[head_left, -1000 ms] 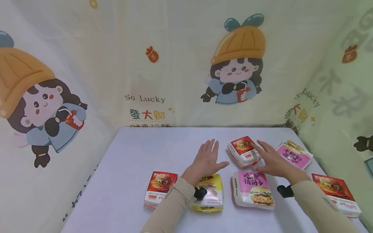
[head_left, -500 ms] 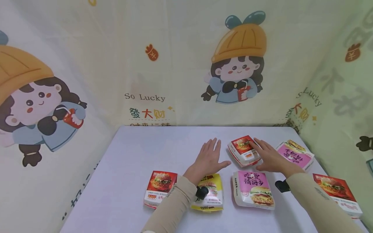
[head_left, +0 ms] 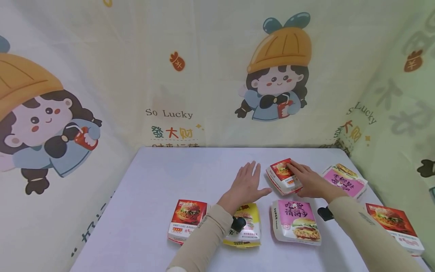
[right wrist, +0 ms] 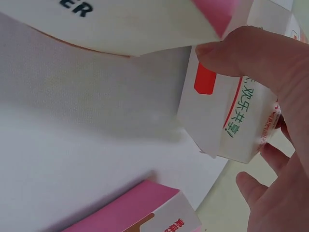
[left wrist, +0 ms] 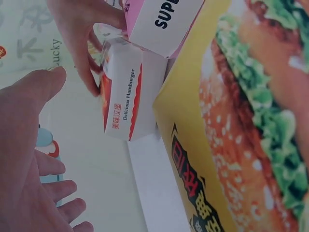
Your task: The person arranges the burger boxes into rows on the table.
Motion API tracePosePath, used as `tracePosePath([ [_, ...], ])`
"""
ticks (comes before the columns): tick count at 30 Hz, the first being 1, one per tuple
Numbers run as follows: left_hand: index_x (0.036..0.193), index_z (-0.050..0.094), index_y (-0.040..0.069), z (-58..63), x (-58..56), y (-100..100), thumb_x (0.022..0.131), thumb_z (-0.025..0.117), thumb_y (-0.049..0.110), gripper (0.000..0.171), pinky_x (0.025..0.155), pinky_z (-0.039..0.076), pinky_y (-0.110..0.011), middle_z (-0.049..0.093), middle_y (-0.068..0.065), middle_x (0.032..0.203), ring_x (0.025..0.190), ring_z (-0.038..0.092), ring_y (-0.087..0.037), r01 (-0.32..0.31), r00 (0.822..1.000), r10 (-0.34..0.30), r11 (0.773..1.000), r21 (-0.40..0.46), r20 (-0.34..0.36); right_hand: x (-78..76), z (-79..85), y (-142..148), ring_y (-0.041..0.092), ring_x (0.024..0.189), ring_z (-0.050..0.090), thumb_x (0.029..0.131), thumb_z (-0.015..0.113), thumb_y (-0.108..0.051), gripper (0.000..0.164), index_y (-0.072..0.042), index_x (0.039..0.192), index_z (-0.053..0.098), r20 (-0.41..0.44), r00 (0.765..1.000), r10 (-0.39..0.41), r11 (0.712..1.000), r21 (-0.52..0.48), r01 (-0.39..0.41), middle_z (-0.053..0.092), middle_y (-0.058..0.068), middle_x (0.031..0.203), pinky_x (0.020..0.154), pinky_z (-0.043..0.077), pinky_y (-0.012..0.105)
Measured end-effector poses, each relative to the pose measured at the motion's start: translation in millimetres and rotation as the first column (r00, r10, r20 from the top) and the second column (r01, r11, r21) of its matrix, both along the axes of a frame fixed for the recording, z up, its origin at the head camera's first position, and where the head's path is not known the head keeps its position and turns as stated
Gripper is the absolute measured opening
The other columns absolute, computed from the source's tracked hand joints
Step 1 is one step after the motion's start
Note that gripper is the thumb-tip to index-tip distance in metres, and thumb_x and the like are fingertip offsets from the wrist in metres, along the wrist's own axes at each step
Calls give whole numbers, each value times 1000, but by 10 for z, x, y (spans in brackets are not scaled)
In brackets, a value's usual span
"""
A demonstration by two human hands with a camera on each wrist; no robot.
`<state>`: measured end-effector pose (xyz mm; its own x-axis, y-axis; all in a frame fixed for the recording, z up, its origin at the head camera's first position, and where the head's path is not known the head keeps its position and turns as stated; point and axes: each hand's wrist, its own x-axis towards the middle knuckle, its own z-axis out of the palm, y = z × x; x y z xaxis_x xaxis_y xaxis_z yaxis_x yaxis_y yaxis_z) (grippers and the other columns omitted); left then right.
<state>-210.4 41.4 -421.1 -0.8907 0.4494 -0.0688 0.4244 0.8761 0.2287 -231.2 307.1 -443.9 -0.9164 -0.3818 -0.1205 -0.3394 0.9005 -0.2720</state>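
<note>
In the head view, a red and white hamburger box (head_left: 279, 170) lies turned at an angle toward the back right. My right hand (head_left: 310, 182) grips its right side, fingers over the top edge and thumb at the near side. The right wrist view shows my thumb (right wrist: 236, 50) against the box's white side wall (right wrist: 210, 106); some fingertips stand free of it. My left hand (head_left: 244, 189) hovers left of that box with straight, spread fingers, holding nothing. Beneath the left wrist is a yellow burger box (head_left: 249, 230), seen close up in the left wrist view.
A pink burger box (head_left: 295, 223) lies just in front of the gripped one, and another pink box (head_left: 346, 183) is to its right. One red box (head_left: 187, 217) sits front left, another red box (head_left: 394, 224) at the right edge. Patterned cloth (head_left: 210, 75) hangs behind the white table (head_left: 163, 170).
My right hand has moved slightly left onto the red hamburger box, its fingers closing on the side. My left hand has shifted a little to the right, still spread.
</note>
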Motion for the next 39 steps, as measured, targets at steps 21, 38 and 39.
tracePosePath([
  [21,160,15,16,10,35,3,92,53,66,93,126,20,-39,12,-3,168,155,13,-22,-9,1000,9,1000,-1,8,-151,16,-163,52,147,11,69,90,-35,117,0,156,20,19,1000,4,999,47,-5,12,26,163,117,14,68],
  [38,159,18,12,57,-39,7,91,54,65,93,125,22,-38,15,-5,167,154,17,-23,10,999,-11,1000,-26,-33,-184,-35,-238,52,142,21,66,91,-38,116,0,153,25,-42,999,-5,996,84,9,22,30,157,113,26,70],
  [39,159,18,13,63,-48,21,91,54,66,94,125,22,-38,16,-5,167,154,18,-23,10,999,-11,1000,-28,-37,-190,-45,-249,52,142,21,66,91,-37,116,1,152,25,-44,999,-4,997,83,7,22,30,158,113,25,70],
])
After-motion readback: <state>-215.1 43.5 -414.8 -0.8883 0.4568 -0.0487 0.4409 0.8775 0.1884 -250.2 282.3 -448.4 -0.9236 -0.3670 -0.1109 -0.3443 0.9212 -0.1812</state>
